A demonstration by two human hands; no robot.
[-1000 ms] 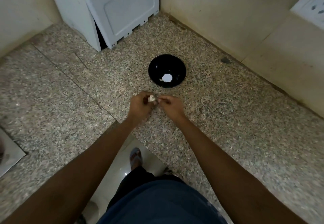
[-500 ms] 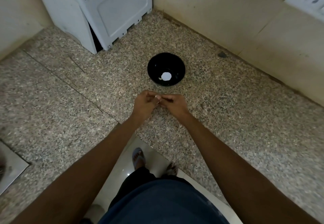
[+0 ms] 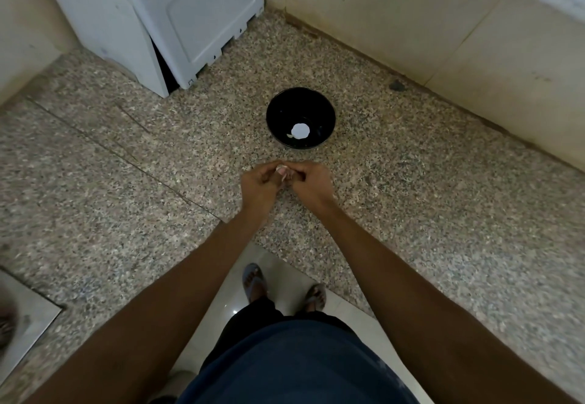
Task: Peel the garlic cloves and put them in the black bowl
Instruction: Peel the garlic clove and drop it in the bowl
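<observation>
A black bowl (image 3: 300, 118) stands on the speckled granite counter (image 3: 126, 182), with a small pale piece (image 3: 299, 131) lying at its bottom. Just in front of the bowl my left hand (image 3: 261, 186) and my right hand (image 3: 311, 182) meet, fingertips together. Between them they pinch a small garlic clove (image 3: 282, 171), mostly hidden by the fingers; only a pale bit with loose skin shows.
A white appliance (image 3: 177, 20) stands at the back left corner. Beige walls (image 3: 443, 23) close the counter at the back and right. A steel sink edge (image 3: 25, 321) shows at the lower left. Below the counter edge are my feet in sandals (image 3: 253, 280) on pale tiles.
Both hands have stayed together in front of the bowl, working the clove. The clove, clearly visible a second ago, is now more covered by the fingers. The view has shifted slightly.
</observation>
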